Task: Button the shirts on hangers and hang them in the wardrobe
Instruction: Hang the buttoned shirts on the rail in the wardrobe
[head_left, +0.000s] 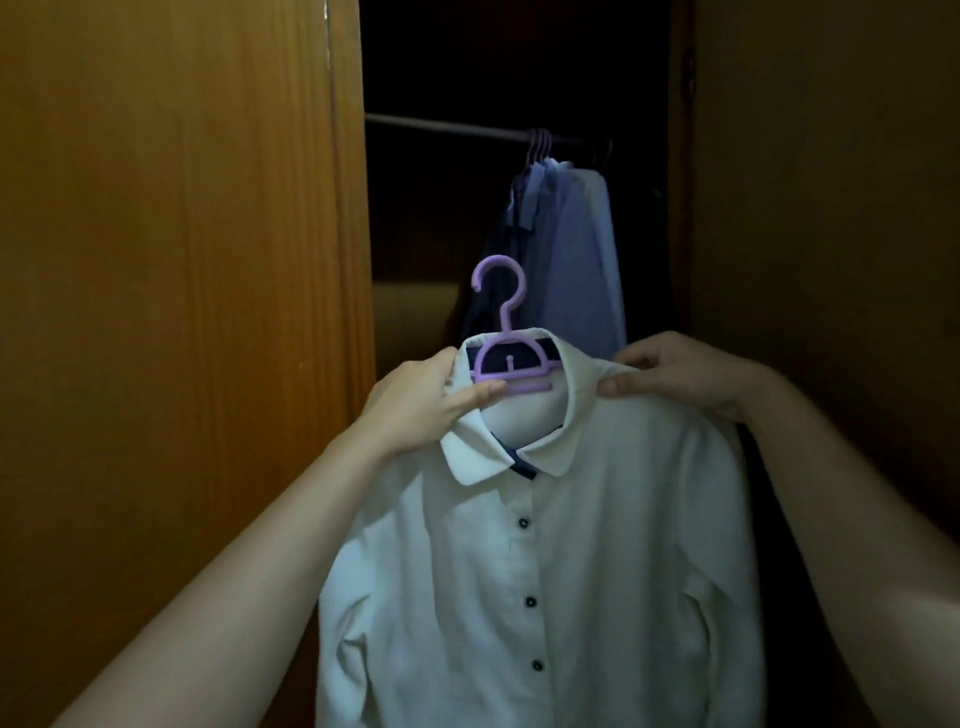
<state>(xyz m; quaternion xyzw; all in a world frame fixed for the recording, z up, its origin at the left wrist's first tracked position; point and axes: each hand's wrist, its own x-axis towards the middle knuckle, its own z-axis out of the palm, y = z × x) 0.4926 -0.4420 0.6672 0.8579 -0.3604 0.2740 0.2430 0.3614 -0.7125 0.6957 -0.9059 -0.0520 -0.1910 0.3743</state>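
No legible text, labels, brands, nos. or signs anywhere in frame. White shirt (545, 571), purple hanger (506, 358), hung shirts (566, 249) at upper ctr and wardrobe door (171, 312) at left: all unmarked.

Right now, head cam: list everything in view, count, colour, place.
white shirt: 1, white with dark buttons, front closed, centre foreground, held up on a hanger
hanger: 1, purple, in the white shirt's collar, hook free and below the rail
rail: 1, grey, across the top of the dark wardrobe opening
hung shirts: several, exact count unclear, blue and dark, on the rail's right part
rail hangers: several, purple, hooked on the rail
door: 1, brown wood, left
side panel: 1, brown wood, right
left hand: 1, fingers on collar and hanger bar
right hand: 1, pinching the shirt's shoulder
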